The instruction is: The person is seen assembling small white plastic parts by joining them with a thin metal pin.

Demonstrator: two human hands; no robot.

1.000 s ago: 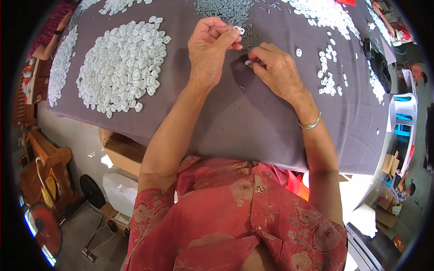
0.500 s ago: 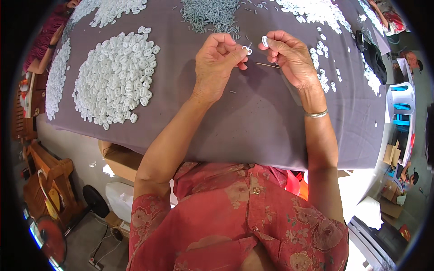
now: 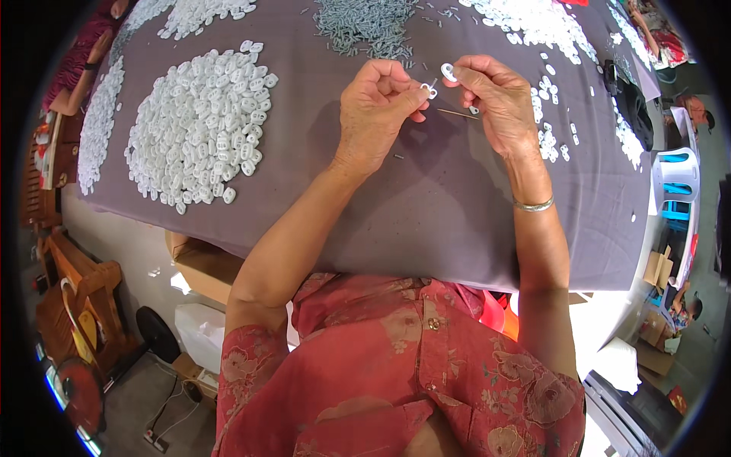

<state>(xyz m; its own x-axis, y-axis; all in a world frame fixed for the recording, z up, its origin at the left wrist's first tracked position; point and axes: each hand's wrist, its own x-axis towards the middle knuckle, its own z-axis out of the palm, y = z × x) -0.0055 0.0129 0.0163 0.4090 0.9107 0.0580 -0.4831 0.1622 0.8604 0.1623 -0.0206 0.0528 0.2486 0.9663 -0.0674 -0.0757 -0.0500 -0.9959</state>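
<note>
White looped piece, partly hidden, pinched in left hand above grey cloth; white oval piece, partly covered, pinched in right hand; grey pile, cut off at top.

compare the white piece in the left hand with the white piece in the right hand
The left piece shows ring-like openings, while the right piece shows a broader, rounded face. The left piece has a grey pin sticking up at it; no pin shows at the right piece. The left piece is nearer the person's body than the right piece. Both are white and held above the tablecloth.
</note>
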